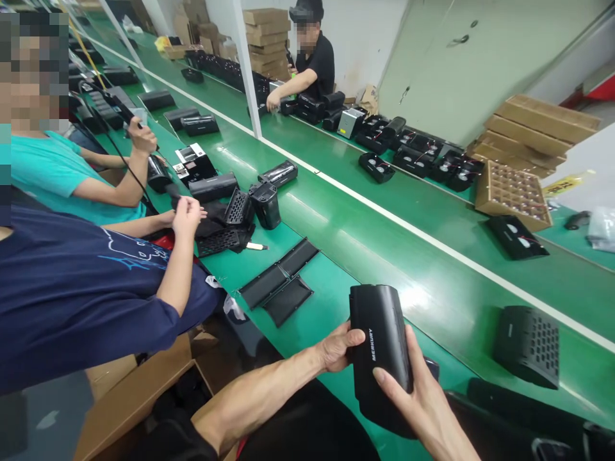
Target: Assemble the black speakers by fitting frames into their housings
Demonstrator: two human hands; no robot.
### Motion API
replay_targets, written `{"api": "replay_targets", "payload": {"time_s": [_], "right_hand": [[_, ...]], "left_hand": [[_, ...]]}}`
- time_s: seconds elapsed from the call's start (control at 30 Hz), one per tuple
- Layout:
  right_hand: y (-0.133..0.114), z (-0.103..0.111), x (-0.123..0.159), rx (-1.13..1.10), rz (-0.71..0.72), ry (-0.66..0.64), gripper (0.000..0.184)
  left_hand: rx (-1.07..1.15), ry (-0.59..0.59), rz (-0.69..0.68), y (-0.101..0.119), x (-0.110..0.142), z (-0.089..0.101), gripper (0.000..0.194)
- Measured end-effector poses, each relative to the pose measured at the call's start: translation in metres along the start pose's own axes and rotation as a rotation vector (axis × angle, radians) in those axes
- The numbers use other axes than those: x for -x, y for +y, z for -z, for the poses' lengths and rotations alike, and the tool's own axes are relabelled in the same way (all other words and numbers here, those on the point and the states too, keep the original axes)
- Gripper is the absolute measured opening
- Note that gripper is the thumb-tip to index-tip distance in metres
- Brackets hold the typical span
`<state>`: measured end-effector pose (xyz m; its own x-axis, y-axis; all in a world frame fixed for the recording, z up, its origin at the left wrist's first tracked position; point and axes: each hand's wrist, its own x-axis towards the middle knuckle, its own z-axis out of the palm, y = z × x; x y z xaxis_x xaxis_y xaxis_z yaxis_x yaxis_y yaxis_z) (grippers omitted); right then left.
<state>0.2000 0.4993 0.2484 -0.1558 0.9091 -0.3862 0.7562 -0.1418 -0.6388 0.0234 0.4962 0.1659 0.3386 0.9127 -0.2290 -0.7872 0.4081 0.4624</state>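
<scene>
Both my hands hold a black rounded speaker housing [379, 333] with white lettering on its side, above the near edge of the green conveyor table [365, 243]. My left hand [336, 347] grips its left side with the thumb on top. My right hand [423, 397] cups it from below and from the right, fingers spread over its face. A second black housing with a perforated grille [528, 346] lies on the table to the right, apart from my hands.
Flat black grille panels [281, 275] lie on the table ahead to the left. A person in a dark blue shirt [86, 288] and one in teal [52, 173] work at my left. Another person [312, 64] sits across. Cardboard trays [514, 192] stand at right.
</scene>
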Motion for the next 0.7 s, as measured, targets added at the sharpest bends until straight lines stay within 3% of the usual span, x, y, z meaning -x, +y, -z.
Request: {"api": "replay_targets", "payload": {"time_s": [0.13,0.23,0.33,0.47,0.53,0.6,0.7], "right_hand": [[0.009,0.009,-0.012,-0.013,-0.022,-0.085,0.114],[0.013,0.019,-0.011,-0.089,-0.007,-0.124,0.108],[0.012,0.010,0.008,-0.227,0.052,0.088,0.104],[0.009,-0.036,0.031,-0.326,0.117,0.489,0.120],[0.011,-0.051,0.030,-0.341,0.107,0.612,0.111],[0.018,-0.051,0.027,-0.360,0.073,0.631,0.098],[0.037,-0.030,0.035,-0.412,-0.020,0.475,0.092]], "left_hand": [[0.047,0.028,0.068,-0.006,-0.001,-0.002,0.083],[0.061,0.072,0.052,-0.003,-0.003,-0.006,0.078],[0.058,0.153,-0.017,0.003,-0.005,-0.013,0.076],[0.040,0.275,-0.084,0.000,-0.012,-0.020,0.072],[0.015,0.333,-0.074,-0.005,-0.013,-0.020,0.070],[-0.045,0.345,0.003,-0.002,-0.010,-0.014,0.072],[-0.206,0.310,0.051,0.027,-0.001,0.003,0.079]]}}
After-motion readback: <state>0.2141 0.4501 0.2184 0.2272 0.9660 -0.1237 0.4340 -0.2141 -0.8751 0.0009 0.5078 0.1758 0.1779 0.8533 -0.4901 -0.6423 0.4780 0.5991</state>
